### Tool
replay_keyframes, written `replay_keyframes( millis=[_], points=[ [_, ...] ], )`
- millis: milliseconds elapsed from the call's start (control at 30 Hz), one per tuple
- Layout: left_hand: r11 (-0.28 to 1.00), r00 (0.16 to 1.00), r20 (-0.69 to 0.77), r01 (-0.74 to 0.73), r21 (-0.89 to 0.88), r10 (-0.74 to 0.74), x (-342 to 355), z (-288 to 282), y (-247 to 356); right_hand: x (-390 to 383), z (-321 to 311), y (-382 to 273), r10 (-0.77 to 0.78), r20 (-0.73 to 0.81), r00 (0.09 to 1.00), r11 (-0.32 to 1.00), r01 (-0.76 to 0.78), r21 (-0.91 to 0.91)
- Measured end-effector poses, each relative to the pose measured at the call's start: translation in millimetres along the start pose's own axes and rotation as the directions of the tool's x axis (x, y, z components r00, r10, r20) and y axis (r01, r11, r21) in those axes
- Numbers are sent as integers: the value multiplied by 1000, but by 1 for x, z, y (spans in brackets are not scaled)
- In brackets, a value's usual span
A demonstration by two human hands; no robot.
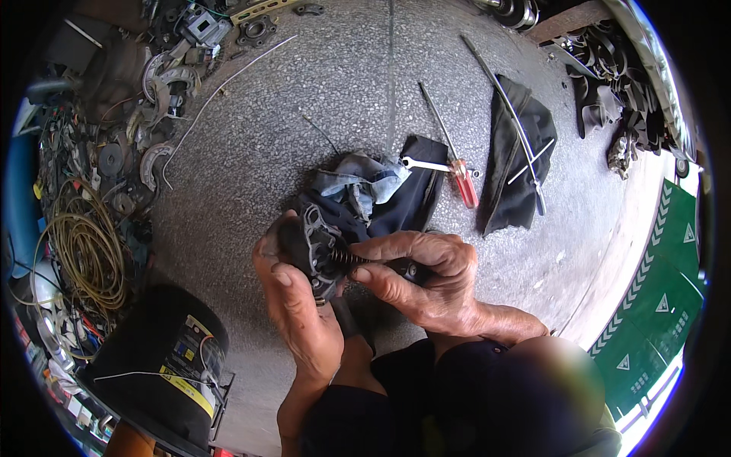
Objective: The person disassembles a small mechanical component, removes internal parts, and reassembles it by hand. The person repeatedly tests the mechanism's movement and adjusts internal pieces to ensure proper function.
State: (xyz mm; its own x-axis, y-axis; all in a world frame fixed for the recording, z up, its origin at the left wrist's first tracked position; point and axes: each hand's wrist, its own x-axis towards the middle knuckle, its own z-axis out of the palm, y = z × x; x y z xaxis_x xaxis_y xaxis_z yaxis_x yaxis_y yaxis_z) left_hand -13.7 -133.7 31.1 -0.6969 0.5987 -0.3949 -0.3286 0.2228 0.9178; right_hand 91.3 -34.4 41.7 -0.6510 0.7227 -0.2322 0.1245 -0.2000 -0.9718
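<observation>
My left hand (304, 320) is wrapped round a dark metal housing (311, 242) with a bare, scalloped rim, its open side turned right. A coil spring (344, 257) runs from the housing's opening to my right hand (438, 282), whose thumb and index finger pinch its right end. Behind those fingers a dark part with a round end (411, 269) shows; I cannot tell if it joins the spring. Just beyond my hands lies a crumpled blue denim rag (362, 181) on dark cloth (422, 186). A wrench (428, 164) rests across that cloth, beside a red-handled screwdriver (462, 183).
On the right, a long metal rod tool (519, 129) lies over another dark cloth (502, 202). Metal parts and a coil of yellowish hose (87, 255) crowd the left. A black bucket (152, 365) stands at lower left. A green mat (647, 312) lies at the right edge.
</observation>
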Motion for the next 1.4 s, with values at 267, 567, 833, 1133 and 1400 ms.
replay_keyframes(
  millis=[267, 567, 833, 1133, 1400],
  points=[
    [998, 998, -23, -56, 3, 56, -7, -1, 2, -5, -2, -2, -168, 99, 981, 973, 181, -140],
    [989, 991, 14, -132, 62, 131, -12, -4, -3, -13, 2, -7, -221, 107, 969, 953, 238, -188],
    [991, 990, 132, 64, -115, -48, -13, -2, 0, -16, 0, -3, -220, 97, 971, 938, 238, -253],
    [660, 810, 356, 587, -469, -467, -10, -1, 9, -9, -6, -17, 398, 35, 917, 853, -384, 354],
    [754, 835, 338, 542, -371, -434, -5, -1, 13, 7, -38, 13, 506, 189, 841, 367, -408, 836]
  ],
)
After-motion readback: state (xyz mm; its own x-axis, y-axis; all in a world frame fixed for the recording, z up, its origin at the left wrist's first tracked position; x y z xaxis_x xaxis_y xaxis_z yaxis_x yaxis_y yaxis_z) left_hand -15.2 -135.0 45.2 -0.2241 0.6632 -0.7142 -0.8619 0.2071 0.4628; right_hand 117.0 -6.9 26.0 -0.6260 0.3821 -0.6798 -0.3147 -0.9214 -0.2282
